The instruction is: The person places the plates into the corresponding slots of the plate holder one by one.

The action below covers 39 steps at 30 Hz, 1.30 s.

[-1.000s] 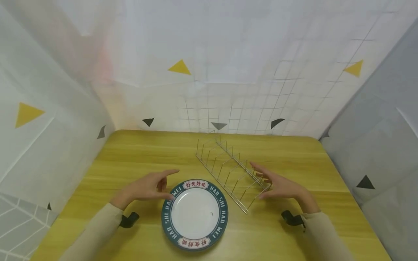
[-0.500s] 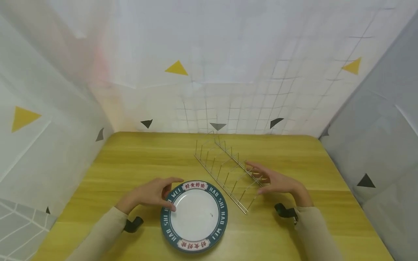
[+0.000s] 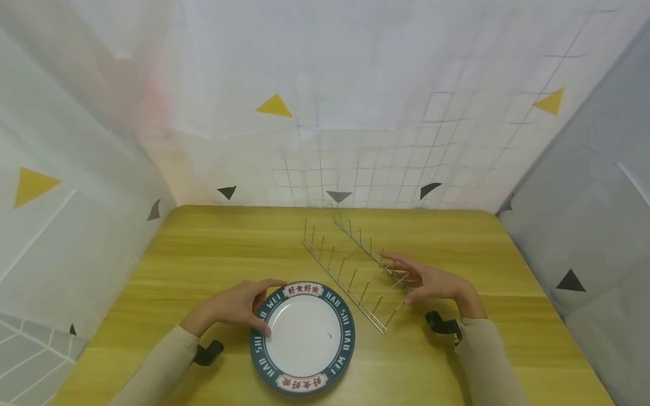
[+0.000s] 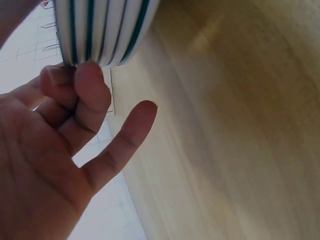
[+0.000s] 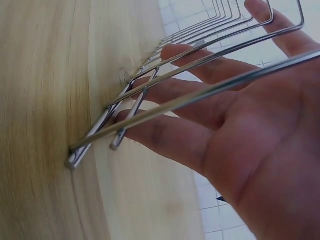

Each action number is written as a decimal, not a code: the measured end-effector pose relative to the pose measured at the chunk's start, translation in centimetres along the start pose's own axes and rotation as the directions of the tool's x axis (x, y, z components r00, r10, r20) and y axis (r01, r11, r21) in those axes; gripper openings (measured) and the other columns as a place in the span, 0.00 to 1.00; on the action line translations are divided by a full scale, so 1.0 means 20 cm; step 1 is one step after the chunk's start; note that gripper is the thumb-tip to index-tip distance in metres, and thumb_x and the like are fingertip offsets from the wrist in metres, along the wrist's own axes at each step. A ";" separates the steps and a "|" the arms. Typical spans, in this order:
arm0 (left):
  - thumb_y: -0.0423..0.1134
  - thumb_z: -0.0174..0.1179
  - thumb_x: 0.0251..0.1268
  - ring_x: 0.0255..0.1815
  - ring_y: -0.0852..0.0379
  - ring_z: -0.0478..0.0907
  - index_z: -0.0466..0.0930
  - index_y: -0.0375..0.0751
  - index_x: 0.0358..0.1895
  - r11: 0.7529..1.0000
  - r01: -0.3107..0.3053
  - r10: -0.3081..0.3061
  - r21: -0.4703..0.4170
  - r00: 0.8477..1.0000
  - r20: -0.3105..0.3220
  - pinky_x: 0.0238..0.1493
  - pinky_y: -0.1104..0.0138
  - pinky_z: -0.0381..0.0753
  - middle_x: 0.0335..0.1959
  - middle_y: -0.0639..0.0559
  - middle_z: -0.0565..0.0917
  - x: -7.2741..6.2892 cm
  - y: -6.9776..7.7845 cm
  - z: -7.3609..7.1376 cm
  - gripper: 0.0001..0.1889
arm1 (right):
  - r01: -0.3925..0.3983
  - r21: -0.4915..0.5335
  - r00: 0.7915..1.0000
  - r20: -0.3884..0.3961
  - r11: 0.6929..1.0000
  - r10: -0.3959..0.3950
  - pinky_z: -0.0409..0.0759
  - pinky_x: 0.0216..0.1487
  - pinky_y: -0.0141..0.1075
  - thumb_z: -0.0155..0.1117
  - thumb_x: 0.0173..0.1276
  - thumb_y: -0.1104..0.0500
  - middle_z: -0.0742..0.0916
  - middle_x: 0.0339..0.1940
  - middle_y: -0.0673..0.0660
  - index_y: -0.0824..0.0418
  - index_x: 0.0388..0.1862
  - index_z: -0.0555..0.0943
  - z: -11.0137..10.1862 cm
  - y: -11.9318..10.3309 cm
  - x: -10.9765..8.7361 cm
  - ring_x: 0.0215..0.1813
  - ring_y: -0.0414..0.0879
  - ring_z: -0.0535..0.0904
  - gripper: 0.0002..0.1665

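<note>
White plates with a dark green lettered rim (image 3: 303, 336) lie near the front edge of the table; the left wrist view reveals several stacked plates (image 4: 102, 30). My left hand (image 3: 231, 306) holds the stack's left rim, thumb over the top plate and curled fingertips against the edge. A wire dish rack (image 3: 341, 261) stands diagonally behind and to the right of the plates. Beside its near right end is my right hand (image 3: 438, 283), fingers spread and fairly straight, reaching to the lower rails (image 5: 132, 110) behind the wires. Its thumb is out of the right wrist view.
The wooden table (image 3: 213, 237) has white cloth walls (image 3: 355, 67) at the back and both sides, marked with triangles and grid lines. A dark wrist mount (image 3: 208, 353) sits under the left sleeve, another mount (image 3: 442, 324) under the right.
My left hand has moved right and slightly down onto the plate rim, its thumb now over the top plate. My right hand has shifted slightly left along the rack.
</note>
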<state>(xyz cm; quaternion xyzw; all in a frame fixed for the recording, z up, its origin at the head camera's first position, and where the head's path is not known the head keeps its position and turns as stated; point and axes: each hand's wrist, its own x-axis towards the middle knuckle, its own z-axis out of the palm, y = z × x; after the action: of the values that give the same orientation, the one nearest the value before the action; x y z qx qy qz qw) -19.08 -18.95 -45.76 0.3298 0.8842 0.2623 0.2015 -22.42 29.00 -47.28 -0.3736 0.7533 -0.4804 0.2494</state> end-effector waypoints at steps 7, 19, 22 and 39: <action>0.59 0.74 0.46 0.28 0.63 0.69 0.65 0.51 0.71 0.998 0.060 -0.059 -0.030 0.998 0.016 0.29 0.72 0.70 0.27 0.60 0.75 0.00 -0.02 0.01 0.47 | 0.009 0.021 1.000 0.000 1.000 -0.009 0.65 0.64 0.65 0.69 0.59 0.70 0.56 0.77 0.72 0.61 0.80 0.42 -0.01 -0.01 0.01 0.72 0.77 0.55 0.60; 0.53 0.71 0.55 0.25 0.65 0.70 0.71 0.48 0.61 0.999 0.044 -0.044 -0.007 0.997 -0.061 0.26 0.73 0.71 0.23 0.62 0.74 -0.01 -0.01 -0.04 0.32 | 0.002 0.035 1.000 0.004 0.999 -0.002 0.64 0.65 0.65 0.67 0.59 0.73 0.57 0.78 0.71 0.59 0.81 0.43 -0.01 0.01 0.01 0.73 0.77 0.54 0.58; 0.51 0.71 0.56 0.27 0.64 0.71 0.70 0.49 0.61 0.999 0.035 -0.032 0.028 0.993 -0.111 0.28 0.72 0.74 0.28 0.60 0.77 -0.01 0.01 -0.08 0.31 | -0.001 0.041 1.000 0.001 0.999 0.001 0.64 0.65 0.66 0.67 0.60 0.73 0.57 0.78 0.71 0.58 0.81 0.44 0.00 0.02 0.01 0.74 0.76 0.54 0.58; 0.37 0.65 0.64 0.37 0.57 0.85 0.60 0.63 0.74 0.975 -0.072 0.032 -0.211 0.981 -0.191 0.28 0.68 0.85 0.53 0.47 0.82 -0.01 0.15 -0.14 0.37 | -0.013 0.035 1.000 -0.013 0.999 0.014 0.64 0.64 0.68 0.66 0.61 0.72 0.58 0.77 0.72 0.57 0.81 0.45 -0.01 0.03 -0.02 0.73 0.77 0.55 0.57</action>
<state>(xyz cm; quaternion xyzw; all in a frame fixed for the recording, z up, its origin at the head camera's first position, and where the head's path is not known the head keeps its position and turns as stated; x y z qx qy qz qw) -19.00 -18.09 -41.88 0.3029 0.8563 0.3921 0.1457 -22.47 29.54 -47.81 -0.3609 0.7491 -0.4941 0.2540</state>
